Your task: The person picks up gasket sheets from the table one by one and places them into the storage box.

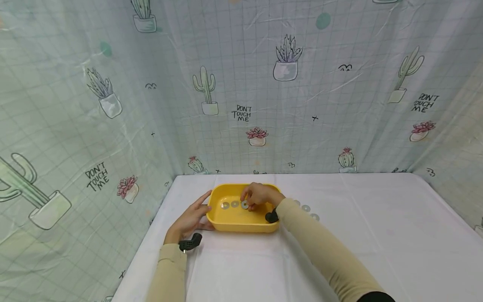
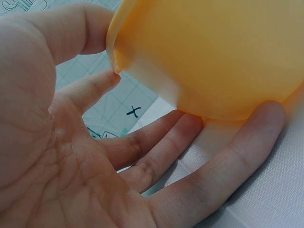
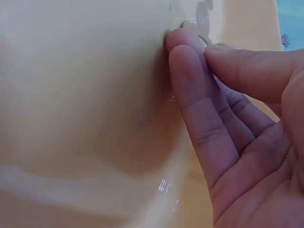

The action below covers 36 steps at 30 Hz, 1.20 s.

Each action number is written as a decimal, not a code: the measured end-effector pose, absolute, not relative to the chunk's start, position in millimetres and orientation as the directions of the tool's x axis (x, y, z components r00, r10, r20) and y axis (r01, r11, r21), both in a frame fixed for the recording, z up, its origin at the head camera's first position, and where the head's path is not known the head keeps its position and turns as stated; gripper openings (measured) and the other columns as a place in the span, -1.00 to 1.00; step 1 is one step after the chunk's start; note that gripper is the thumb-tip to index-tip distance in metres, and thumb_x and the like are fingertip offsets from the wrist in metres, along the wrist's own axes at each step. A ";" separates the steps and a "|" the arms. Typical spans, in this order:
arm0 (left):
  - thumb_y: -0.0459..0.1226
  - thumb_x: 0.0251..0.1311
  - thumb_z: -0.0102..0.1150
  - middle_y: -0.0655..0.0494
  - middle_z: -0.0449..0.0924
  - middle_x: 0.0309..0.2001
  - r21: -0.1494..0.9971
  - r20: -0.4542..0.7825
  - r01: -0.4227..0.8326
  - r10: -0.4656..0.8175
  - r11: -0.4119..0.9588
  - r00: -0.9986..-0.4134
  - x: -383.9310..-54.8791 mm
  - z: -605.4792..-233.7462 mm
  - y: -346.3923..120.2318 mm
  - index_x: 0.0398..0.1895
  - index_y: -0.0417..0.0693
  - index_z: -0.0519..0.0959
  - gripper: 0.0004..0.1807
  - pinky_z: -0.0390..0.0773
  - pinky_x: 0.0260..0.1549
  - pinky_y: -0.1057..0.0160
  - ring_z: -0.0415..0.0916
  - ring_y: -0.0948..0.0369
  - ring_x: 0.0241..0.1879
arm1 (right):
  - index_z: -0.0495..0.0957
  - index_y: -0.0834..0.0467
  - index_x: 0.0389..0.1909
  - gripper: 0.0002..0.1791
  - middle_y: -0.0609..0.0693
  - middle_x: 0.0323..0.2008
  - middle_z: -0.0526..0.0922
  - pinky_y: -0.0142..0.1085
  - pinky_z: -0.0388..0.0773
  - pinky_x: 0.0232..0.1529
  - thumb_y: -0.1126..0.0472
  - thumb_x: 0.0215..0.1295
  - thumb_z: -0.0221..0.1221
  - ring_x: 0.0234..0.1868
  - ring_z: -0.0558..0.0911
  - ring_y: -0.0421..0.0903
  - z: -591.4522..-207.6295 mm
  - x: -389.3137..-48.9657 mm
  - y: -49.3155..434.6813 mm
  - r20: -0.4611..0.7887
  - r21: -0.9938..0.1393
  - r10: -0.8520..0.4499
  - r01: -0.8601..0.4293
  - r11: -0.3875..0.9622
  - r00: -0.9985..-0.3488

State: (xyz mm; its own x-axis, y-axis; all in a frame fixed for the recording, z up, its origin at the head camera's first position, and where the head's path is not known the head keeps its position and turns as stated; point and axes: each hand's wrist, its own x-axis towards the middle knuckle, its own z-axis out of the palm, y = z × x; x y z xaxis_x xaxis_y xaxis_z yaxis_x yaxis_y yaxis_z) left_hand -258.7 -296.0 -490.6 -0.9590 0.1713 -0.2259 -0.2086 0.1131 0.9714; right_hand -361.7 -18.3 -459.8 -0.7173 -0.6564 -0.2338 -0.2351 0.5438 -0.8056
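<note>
The grey washer is within the yellow tray, between my right hand's thumb and fingertips. I judge it light, rigid and slick, best held by its edge. My right wrist crosses the tray's right end, fingers angled downward; my left hand is spread against its left end. Whether the washer touches the tray floor, I cannot tell.

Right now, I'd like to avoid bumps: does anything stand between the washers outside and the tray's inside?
Yes: the yellow tray's raised rim and, in the head view, the right forearm crossing it, beside the washers.
</note>
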 end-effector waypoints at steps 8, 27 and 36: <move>-0.21 0.50 -0.03 -0.24 0.42 0.36 0.972 -0.222 -0.204 0.167 0.119 -0.960 -260.2 -492.4 -295.8 0.57 0.56 0.14 -0.32 0.76 -0.11 -0.18 0.61 -0.05 0.10 | 0.60 0.28 0.00 -0.79 0.04 -0.51 0.64 -0.44 0.65 -0.46 0.37 0.38 0.22 -0.58 0.62 -0.16 -461.1 -361.5 -20.6 -0.298 -0.757 -0.629 -0.223 0.614 -0.718; -0.22 0.49 -0.02 -0.23 0.43 0.35 0.971 -0.225 -0.209 0.149 0.118 -0.963 -258.8 -490.9 -294.2 0.56 0.57 0.15 -0.32 0.76 -0.13 -0.18 0.62 -0.03 0.08 | 0.55 0.22 0.21 -0.66 0.33 -0.11 0.71 -0.21 0.79 -0.12 0.24 0.49 0.15 -0.29 0.74 -0.04 -401.3 -357.1 26.1 -0.099 -0.834 -0.678 -0.312 0.456 -0.728; -0.22 0.50 -0.03 -0.26 0.39 0.38 0.969 -0.227 -0.208 0.149 0.133 -0.962 -259.9 -492.9 -295.0 0.59 0.54 0.11 -0.31 0.76 -0.13 -0.17 0.61 -0.04 0.10 | 0.57 0.18 0.14 -0.72 0.23 -0.20 0.68 -0.04 0.77 -0.03 0.18 0.52 0.12 -0.21 0.68 0.19 -400.4 -352.3 102.6 0.003 -0.868 -0.483 -0.242 0.434 -0.876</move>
